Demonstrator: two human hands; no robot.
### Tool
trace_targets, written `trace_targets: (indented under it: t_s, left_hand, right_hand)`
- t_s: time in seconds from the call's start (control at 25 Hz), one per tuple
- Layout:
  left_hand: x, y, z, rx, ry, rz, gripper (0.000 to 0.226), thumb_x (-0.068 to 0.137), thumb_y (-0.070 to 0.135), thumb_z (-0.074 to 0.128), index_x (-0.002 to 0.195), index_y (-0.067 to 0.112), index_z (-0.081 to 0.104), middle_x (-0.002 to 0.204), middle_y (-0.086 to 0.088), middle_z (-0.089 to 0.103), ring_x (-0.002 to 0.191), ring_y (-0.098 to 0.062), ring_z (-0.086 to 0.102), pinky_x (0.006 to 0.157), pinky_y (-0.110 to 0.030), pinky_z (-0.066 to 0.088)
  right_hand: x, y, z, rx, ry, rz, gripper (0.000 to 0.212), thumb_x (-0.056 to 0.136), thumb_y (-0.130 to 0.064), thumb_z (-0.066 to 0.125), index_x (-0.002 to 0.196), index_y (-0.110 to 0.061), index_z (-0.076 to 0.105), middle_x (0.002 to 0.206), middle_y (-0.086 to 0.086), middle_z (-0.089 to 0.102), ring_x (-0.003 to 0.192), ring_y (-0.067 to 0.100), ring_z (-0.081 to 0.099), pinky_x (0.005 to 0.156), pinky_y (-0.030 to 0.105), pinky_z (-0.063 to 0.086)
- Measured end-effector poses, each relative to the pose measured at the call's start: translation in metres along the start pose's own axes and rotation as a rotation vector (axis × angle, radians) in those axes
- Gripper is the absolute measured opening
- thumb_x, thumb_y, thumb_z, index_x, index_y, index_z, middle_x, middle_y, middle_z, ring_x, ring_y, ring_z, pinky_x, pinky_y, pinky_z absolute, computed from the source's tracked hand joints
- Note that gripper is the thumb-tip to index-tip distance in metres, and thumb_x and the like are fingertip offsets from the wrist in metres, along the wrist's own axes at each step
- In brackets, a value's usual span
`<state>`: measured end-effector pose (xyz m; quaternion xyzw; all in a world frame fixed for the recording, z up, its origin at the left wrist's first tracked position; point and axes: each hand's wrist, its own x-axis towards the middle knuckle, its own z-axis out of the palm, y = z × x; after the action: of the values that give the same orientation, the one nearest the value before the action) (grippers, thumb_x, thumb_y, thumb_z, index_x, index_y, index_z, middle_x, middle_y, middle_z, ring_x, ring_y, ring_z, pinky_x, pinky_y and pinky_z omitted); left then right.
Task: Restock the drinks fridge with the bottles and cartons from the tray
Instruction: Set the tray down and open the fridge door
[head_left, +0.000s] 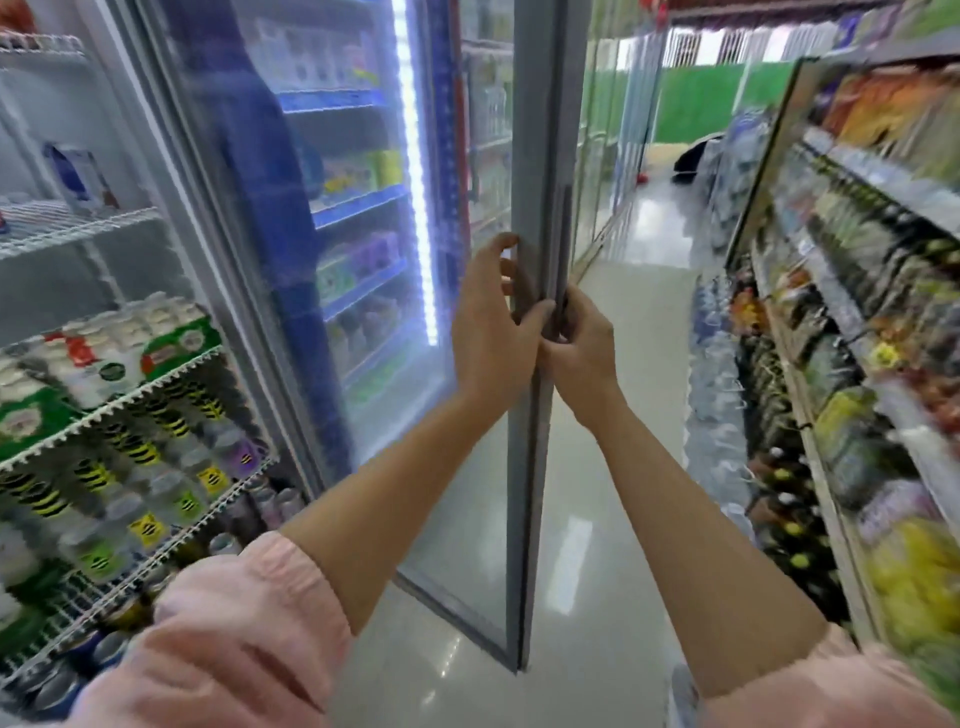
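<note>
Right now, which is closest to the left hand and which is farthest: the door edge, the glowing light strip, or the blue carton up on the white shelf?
From the left hand, in the head view:
1. The door edge, which the hand is holding, right at its fingers.
2. The light strip, just to the left, inside the next fridge.
3. The blue carton, far left on the upper wire shelf.

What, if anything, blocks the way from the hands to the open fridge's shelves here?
Nothing visible does: the glass door is swung open, its edge held by the left hand and right hand, leaving the wire shelves exposed. No tray is in view.
</note>
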<state>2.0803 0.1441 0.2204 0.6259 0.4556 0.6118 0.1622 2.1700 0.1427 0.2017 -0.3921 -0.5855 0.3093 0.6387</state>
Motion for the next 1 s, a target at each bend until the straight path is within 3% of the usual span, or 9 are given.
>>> trace_targets:
  t_s: [0.12, 0.2, 0.28, 0.36, 0.44, 0.56, 0.68, 0.76, 1.0]
  left_hand:
    - [0.013, -0.009, 0.017, -0.014, -0.018, -0.009, 0.064, 0.069, 0.007, 0.071, 0.124, 0.026, 0.045, 0.103, 0.007, 0.06, 0.093, -0.011, 0.06, 0.083, -0.036, 0.055]
    - [0.018, -0.011, 0.023, -0.052, -0.054, -0.003, 0.062, 0.07, 0.007, 0.071, 0.124, 0.024, 0.046, 0.104, 0.004, 0.061, 0.093, -0.012, 0.06, 0.082, -0.033, 0.055]
    - [0.017, -0.014, 0.017, -0.037, -0.097, 0.022, 0.054, 0.073, 0.009, 0.07, 0.122, 0.018, 0.05, 0.107, -0.001, 0.061, 0.091, -0.012, 0.059, 0.082, -0.025, 0.052]
    - [0.001, -0.027, -0.004, 0.02, -0.099, 0.049, 0.035, 0.08, 0.013, 0.066, 0.113, 0.013, 0.058, 0.106, -0.003, 0.061, 0.087, -0.012, 0.06, 0.078, -0.021, 0.05]
    - [-0.032, -0.051, -0.042, 0.05, -0.086, 0.049, 0.016, 0.084, 0.014, 0.061, 0.099, 0.011, 0.065, 0.095, 0.0, 0.065, 0.079, -0.011, 0.061, 0.073, -0.019, 0.051]
    - [-0.107, -0.113, -0.123, 0.221, -0.113, -0.099, 0.01, 0.086, 0.021, 0.057, 0.089, 0.015, 0.066, 0.079, 0.012, 0.061, 0.069, -0.006, 0.056, 0.067, -0.011, 0.045]
    - [-0.196, -0.174, -0.216, 0.493, -0.146, -0.367, 0.021, 0.088, 0.034, 0.05, 0.087, 0.02, 0.065, 0.077, 0.007, 0.068, 0.068, -0.009, 0.059, 0.065, -0.023, 0.045]
    - [-0.254, -0.21, -0.274, 0.6, -0.128, -0.603, 0.017, 0.089, 0.03, 0.052, 0.087, 0.02, 0.066, 0.077, 0.004, 0.069, 0.068, -0.015, 0.061, 0.062, -0.028, 0.043]
    - [-0.433, -0.312, -0.365, 0.619, -0.151, -1.322, 0.017, 0.087, 0.025, 0.055, 0.102, 0.02, 0.062, 0.092, 0.0, 0.069, 0.087, -0.026, 0.065, 0.079, -0.035, 0.051]
  right_hand:
    - [0.015, 0.01, -0.009, -0.037, -0.017, 0.017, 0.036, 0.077, 0.001, 0.068, 0.112, -0.008, 0.06, 0.099, 0.014, 0.07, 0.093, 0.03, 0.069, 0.084, 0.051, 0.055]
    - [0.025, 0.015, -0.012, -0.11, -0.003, 0.02, 0.041, 0.077, -0.004, 0.069, 0.117, -0.009, 0.058, 0.105, 0.01, 0.069, 0.098, 0.024, 0.067, 0.09, 0.045, 0.054]
    - [0.022, 0.021, -0.015, -0.263, 0.144, -0.018, 0.052, 0.077, -0.012, 0.069, 0.126, -0.011, 0.052, 0.116, -0.002, 0.061, 0.109, 0.015, 0.058, 0.097, 0.03, 0.048]
    - [-0.002, 0.03, -0.007, -0.468, 0.383, -0.144, 0.049, 0.078, -0.016, 0.068, 0.124, -0.01, 0.052, 0.117, -0.003, 0.056, 0.11, 0.02, 0.054, 0.097, 0.034, 0.045]
    - [-0.047, 0.047, 0.018, -0.501, 0.46, -0.271, 0.029, 0.081, -0.009, 0.064, 0.11, -0.006, 0.058, 0.106, 0.005, 0.061, 0.097, 0.026, 0.058, 0.087, 0.04, 0.048]
    - [-0.118, 0.087, 0.078, -0.363, 0.143, -0.164, 0.013, 0.087, -0.01, 0.055, 0.095, -0.002, 0.063, 0.086, 0.009, 0.064, 0.077, 0.023, 0.059, 0.072, 0.037, 0.049]
    - [-0.183, 0.124, 0.144, -0.395, -0.238, -0.011, 0.019, 0.089, -0.017, 0.051, 0.087, -0.005, 0.065, 0.073, 0.007, 0.064, 0.064, 0.02, 0.057, 0.061, 0.032, 0.048]
    - [-0.224, 0.149, 0.189, -0.449, -0.495, 0.099, 0.016, 0.09, -0.015, 0.051, 0.083, -0.009, 0.063, 0.066, 0.004, 0.061, 0.057, 0.016, 0.052, 0.054, 0.029, 0.044]
    - [-0.347, 0.263, 0.292, -0.726, -1.197, 0.409, 0.014, 0.091, -0.019, 0.048, 0.089, -0.013, 0.06, 0.074, 0.003, 0.06, 0.065, 0.024, 0.054, 0.06, 0.03, 0.04]
